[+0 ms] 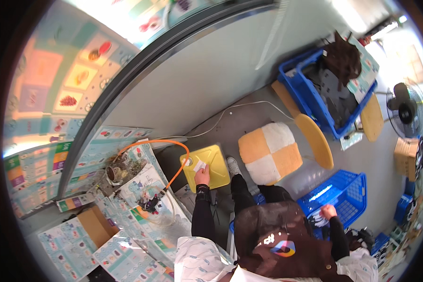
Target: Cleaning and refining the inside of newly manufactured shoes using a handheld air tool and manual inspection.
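Note:
My left hand (202, 176) reaches over a yellow jerrycan-like container (214, 165), its fingers closed on a small white piece (199, 165) that may be paper or cloth. An orange hose (188, 151) curves beside the container's pale cap and runs to a dark fitting (151, 203) on the printed-sheet surface to the left. On the other side, my right hand (329, 212) is at the near side of a blue plastic basket (355, 193). Its fingers look curled next to white-and-dark pieces (317, 219); what they hold is too small to make out.
An orange-and-white checkered cushion (270, 154) sits ahead on a seat. Beyond it, a blue crate (336, 129) holds dark material and a brown bag. A black fan (405, 109) and a cardboard box (405, 159) stand at right. A white cable (216, 123) lies along the wall.

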`<state>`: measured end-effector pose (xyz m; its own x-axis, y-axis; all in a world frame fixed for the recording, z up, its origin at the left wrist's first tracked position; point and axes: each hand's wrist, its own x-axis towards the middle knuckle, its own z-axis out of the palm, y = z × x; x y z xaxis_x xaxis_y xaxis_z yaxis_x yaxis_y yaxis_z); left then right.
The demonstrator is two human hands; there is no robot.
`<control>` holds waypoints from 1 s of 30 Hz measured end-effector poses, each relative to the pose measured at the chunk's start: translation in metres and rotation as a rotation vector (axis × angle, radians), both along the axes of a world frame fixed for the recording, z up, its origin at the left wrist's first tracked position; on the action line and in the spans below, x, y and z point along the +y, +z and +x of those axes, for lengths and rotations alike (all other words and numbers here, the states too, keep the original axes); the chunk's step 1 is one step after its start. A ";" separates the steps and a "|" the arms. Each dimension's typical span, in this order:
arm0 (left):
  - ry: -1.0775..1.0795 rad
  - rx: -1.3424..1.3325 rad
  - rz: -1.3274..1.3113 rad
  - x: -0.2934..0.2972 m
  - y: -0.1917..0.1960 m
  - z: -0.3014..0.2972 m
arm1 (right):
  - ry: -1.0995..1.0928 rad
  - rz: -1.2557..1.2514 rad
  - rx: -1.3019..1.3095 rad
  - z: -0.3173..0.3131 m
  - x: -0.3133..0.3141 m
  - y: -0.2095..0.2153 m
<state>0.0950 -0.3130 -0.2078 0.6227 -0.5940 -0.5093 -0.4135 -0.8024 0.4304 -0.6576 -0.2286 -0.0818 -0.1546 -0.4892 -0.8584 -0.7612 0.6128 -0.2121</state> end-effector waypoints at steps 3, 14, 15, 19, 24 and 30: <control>0.092 0.016 0.049 0.026 -0.081 0.062 | -0.393 0.008 -0.201 0.043 -0.011 0.022; 0.451 -0.264 -0.249 0.034 -0.256 0.178 | -0.401 0.058 0.165 0.092 -0.091 0.059; 0.348 -0.426 0.023 0.066 -0.264 0.244 | -0.307 0.027 0.097 0.096 -0.109 0.037; 0.421 -0.484 -0.222 0.067 -0.325 0.261 | 0.000 -0.310 0.159 0.044 -0.153 0.032; 0.308 -0.811 -0.267 0.113 -0.333 0.355 | 0.391 -0.672 0.491 0.107 -0.217 0.006; 0.375 -0.657 0.268 0.028 -0.348 0.246 | 0.501 -0.751 0.594 0.118 -0.256 0.028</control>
